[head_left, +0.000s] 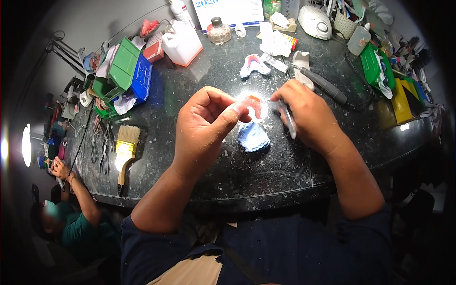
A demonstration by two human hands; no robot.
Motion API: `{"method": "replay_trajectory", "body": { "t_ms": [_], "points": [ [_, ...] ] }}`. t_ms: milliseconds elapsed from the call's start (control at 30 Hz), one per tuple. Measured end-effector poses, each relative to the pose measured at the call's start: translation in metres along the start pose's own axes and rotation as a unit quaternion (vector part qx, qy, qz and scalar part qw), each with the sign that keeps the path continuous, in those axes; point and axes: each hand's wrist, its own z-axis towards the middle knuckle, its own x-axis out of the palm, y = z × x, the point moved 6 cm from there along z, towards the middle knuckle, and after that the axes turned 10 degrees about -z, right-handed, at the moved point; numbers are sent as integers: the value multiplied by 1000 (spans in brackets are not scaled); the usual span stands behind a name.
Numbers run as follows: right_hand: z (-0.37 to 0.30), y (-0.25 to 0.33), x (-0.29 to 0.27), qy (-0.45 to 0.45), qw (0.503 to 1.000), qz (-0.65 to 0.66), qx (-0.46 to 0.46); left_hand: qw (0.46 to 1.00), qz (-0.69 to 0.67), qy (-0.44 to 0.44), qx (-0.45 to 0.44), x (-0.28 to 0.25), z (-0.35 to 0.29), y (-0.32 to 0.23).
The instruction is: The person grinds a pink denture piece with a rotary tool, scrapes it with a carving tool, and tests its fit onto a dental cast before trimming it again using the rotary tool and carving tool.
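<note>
Thumb and forefinger of my left hand (206,123) are pinched together at the edge of a pink, arch-shaped denture plate (255,106), held up in bright light. My right hand (308,111) is to its right, fingers closed round a slim, pale pen-like tool (288,121) that points down toward me. The tool's far end is hidden by the fingers, and it is apart from the plate. Under the plate, a light-blue dental cast (253,137) rests on the dark bench between my hands.
A paintbrush (126,149) and pliers (104,154) lie left, before green and blue bins (141,78). A corded handpiece (325,85) lies behind my right hand, near another dental cast (255,65). White jug (182,46) at back; a co-worker's hand (60,168) far left.
</note>
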Motion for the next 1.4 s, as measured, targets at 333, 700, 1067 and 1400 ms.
{"method": "replay_trajectory", "body": {
  "t_ms": [333,700,1067,1400],
  "points": [
    [-1,16,4,54,993,-57,-86,1000,-26,4,15,-2,-1,-7],
    [-2,32,-20,-85,957,278,-16,998,38,52,17,16,-7,-3],
    [-4,31,-31,-120,950,287,-37,959,202,93,178,24,-13,-20],
    [-3,33,-33,-144,947,278,-70,946,220,105,212,29,-14,-25]
  ]
}}
